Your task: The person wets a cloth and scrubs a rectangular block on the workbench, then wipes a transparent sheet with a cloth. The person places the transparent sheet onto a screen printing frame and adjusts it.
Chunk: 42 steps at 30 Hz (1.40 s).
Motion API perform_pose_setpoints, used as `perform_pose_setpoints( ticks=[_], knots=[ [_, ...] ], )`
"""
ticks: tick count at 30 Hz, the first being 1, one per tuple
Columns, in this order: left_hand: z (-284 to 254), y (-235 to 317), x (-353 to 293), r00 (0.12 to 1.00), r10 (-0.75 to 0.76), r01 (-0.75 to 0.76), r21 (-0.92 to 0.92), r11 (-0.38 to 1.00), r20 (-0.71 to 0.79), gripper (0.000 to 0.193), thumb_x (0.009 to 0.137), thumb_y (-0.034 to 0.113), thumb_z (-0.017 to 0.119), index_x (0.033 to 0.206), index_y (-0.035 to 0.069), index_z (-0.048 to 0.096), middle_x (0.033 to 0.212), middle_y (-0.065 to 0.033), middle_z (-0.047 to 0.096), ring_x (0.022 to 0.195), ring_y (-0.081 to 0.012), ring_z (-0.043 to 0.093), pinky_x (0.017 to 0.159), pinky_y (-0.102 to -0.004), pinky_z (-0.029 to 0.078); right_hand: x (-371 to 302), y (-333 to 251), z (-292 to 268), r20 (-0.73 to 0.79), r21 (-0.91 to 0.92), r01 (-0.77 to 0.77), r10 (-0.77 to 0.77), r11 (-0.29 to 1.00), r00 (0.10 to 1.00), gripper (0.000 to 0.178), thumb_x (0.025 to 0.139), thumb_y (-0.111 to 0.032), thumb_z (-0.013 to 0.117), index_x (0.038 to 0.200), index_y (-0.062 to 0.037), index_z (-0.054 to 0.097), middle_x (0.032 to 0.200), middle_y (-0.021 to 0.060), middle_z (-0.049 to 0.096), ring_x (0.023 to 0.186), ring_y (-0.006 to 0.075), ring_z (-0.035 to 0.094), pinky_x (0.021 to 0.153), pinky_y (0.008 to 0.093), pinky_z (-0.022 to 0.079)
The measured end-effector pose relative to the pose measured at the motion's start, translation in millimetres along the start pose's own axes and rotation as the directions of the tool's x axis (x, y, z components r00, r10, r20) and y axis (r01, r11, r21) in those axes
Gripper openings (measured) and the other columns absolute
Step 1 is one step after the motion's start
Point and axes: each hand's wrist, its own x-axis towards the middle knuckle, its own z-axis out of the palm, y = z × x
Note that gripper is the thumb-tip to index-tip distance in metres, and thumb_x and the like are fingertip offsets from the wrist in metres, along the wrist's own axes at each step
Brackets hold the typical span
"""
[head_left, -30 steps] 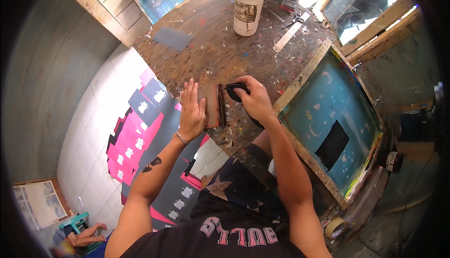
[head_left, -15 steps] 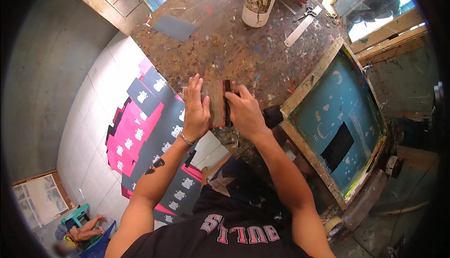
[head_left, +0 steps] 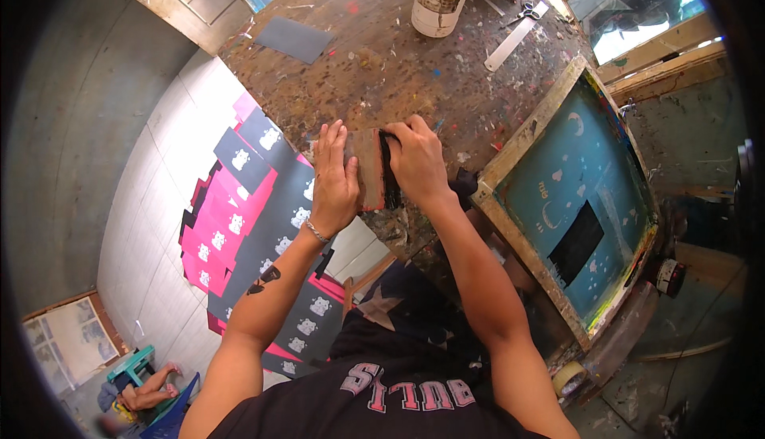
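A flat wooden block [head_left: 368, 170] with a reddish stripe and a black edge, like a squeegee, lies at the table's near edge. My left hand [head_left: 333, 180] rests along its left side, fingers stretched out and pressed together, thumb against the wood. My right hand [head_left: 416, 160] is closed at the block's black right edge, fingers bent over its upper end. What those fingers pinch, if anything, is hidden. Right of my right wrist sits a dark bundle [head_left: 462, 184], partly hidden.
A wooden-framed printing screen [head_left: 504, 170] leans at right. On the stained table [head_left: 382, 80] lie a grey card [head_left: 293, 39], a white container [head_left: 441, 1], a metal ruler [head_left: 514, 45] and scissors [head_left: 526, 13]. Pink and grey printed sheets [head_left: 239, 228] spread below left. Another person [head_left: 139, 399] sits far lower left.
My right hand has slid slightly up and left along the block's black edge, showing more of the black at its lower end. The left hand stays nearly in place.
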Motion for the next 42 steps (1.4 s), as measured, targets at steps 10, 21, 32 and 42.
perform_pose_setpoints(
  ticks=[10,21,32,42],
  knots=[
    [0.0,-5.4,-5.1,1.000,-0.021,0.021,-0.003,1.000,-0.018,0.053,0.101,0.006,0.052,0.152,-0.003,0.040,0.162,-0.0189,0.036,0.156,-0.0385,0.023,0.128,-0.0498,0.014,-48.5,-9.8,3.2,-0.076,0.051,-0.009,0.013,0.999,0.997,0.017,0.090,-0.001,0.067,0.107,-0.0008,0.072,0.095,0.0186,0.064,0.083,0.0389,0.067,0.073,0.0447,0.053],
    [1.7,-6.8,-5.1,0.999,-0.012,0.011,-0.018,1.000,-0.052,0.052,0.101,0.006,0.052,0.151,-0.003,0.041,0.162,-0.0183,0.036,0.155,-0.0387,0.025,0.128,-0.0502,0.015,-75.3,-19.1,0.7,-0.107,-0.067,0.042,-0.049,0.997,0.993,0.018,0.088,-0.001,0.070,0.105,-0.0003,0.075,0.093,0.0149,0.070,0.088,0.0327,0.065,0.076,0.0420,0.053],
    [-2.0,-0.3,-3.4,0.998,-0.050,0.051,0.036,0.998,-0.023,0.055,0.101,0.006,0.051,0.154,-0.002,0.040,0.166,-0.0156,0.032,0.158,-0.0342,0.020,0.128,-0.0499,0.011,-47.4,-11.7,8.7,-0.119,-0.048,0.020,-0.026,0.999,0.993,0.014,0.089,0.001,0.066,0.100,0.0007,0.074,0.093,0.0178,0.068,0.089,0.0382,0.063,0.078,0.0455,0.051],
    [-0.1,5.2,-0.4,0.999,-0.046,0.046,0.037,0.998,-0.001,0.056,0.099,0.004,0.052,0.154,-0.002,0.040,0.166,-0.0145,0.033,0.158,-0.0345,0.022,0.128,-0.0500,0.011,-6.9,2.5,14.5,-0.196,-0.060,0.022,-0.033,0.998,0.980,0.015,0.089,0.000,0.066,0.101,0.0009,0.074,0.092,0.0164,0.068,0.087,0.0359,0.064,0.078,0.0433,0.051]
  ],
)
